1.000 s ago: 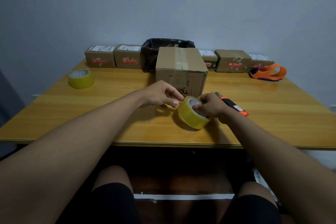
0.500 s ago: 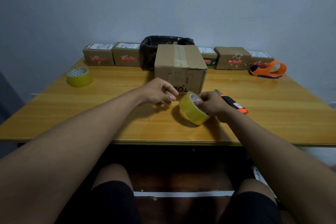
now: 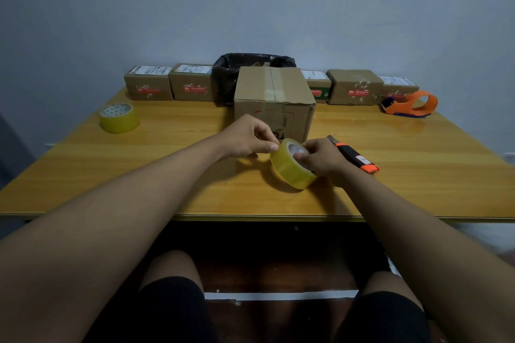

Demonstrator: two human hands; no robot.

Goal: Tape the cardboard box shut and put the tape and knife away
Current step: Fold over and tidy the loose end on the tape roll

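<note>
From my head camera: my right hand [image 3: 323,159] grips the tape roll [image 3: 291,167] on edge on the table [image 3: 167,164], before the box [image 3: 274,103]. My left hand [image 3: 248,138] has closed back in, pinching at its rim, likely the loose end. The knife [image 3: 356,159] lies just right.

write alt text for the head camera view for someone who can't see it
A seated person's right hand holds a yellow tape roll on edge on a wooden table while the left hand picks at its rim, just before a cardboard box. A knife lies to the right.

Parcel-packing desk: labelled parcels [image 3: 149,83], tape dispenser [image 3: 409,103], bare wall.
</note>
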